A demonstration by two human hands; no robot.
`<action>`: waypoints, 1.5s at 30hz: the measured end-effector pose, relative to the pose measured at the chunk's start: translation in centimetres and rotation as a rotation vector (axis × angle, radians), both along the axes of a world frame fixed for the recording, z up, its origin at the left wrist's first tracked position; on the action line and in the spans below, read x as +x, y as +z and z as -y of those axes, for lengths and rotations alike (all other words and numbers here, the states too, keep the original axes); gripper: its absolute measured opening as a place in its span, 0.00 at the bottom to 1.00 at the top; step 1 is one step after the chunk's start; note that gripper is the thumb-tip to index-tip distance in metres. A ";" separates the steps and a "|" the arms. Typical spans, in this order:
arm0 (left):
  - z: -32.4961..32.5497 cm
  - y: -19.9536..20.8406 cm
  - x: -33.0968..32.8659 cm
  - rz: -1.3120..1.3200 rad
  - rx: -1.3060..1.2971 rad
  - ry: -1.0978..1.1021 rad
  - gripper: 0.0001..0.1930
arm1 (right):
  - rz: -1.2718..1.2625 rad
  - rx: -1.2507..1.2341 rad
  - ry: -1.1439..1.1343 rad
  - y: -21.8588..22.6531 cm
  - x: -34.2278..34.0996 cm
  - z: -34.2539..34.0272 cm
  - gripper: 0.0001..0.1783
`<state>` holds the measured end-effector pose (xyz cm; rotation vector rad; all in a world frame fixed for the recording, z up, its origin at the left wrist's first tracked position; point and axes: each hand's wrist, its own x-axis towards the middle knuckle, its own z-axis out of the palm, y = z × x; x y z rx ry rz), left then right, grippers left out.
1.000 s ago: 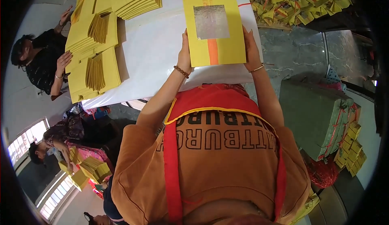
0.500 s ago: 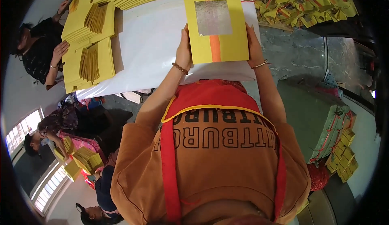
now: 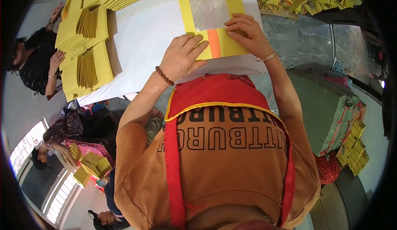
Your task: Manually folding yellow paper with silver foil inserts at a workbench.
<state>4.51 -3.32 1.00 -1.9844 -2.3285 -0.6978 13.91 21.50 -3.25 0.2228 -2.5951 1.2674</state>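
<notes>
Both hands at the yellow paper (image 3: 210,23), near edge of the white table (image 3: 142,39).
My left hand (image 3: 182,58) is over the paper's lower left edge, fingers extended, thumb set apart, no grip visible. My right hand (image 3: 247,34) is over the right side, loosely curved and not closed, fingertips beside the silver patch (image 3: 209,8); I cannot tell whether they press down. The paper's orange stripe (image 3: 214,43) runs between my hands. Stacks of yellow paper (image 3: 95,64) stand at the table's left side.
</notes>
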 end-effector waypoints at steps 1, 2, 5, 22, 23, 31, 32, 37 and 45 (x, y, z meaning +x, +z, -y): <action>0.0 0.2 -0.1 0.000 0.016 0.001 0.23 | 0.016 -0.048 -0.006 0.2 -0.1 0.1 0.08; -0.1 0.5 0.0 0.001 0.017 0.003 0.23 | 0.018 -0.048 -0.004 0.2 -0.1 0.1 0.08; -0.1 1.1 0.1 0.101 0.025 0.000 0.17 | 0.016 -0.170 -0.006 0.2 -0.2 -0.2 0.08; -0.4 0.6 -1.3 0.655 -0.008 0.185 0.05 | 0.078 -0.388 0.048 -0.4 -0.4 -0.9 0.30; -0.4 0.7 -1.4 0.656 -0.009 0.186 0.05 | 0.079 -0.388 0.049 -0.4 -0.3 -0.9 0.30; 0.1 0.2 -1.6 0.646 0.023 0.124 0.06 | 0.097 -0.420 0.042 0.0 -0.4 -0.8 0.29; 0.1 0.2 -1.6 0.646 0.024 0.128 0.06 | 0.097 -0.420 0.046 -0.1 -0.3 -0.9 0.29; -0.2 0.2 -1.5 0.765 -0.011 0.226 0.06 | 0.098 -0.428 0.046 -0.1 -0.3 -0.8 0.29; -0.4 -0.3 -1.8 0.968 -0.077 0.324 0.06 | 0.144 -0.481 0.026 0.2 -0.3 -0.6 0.29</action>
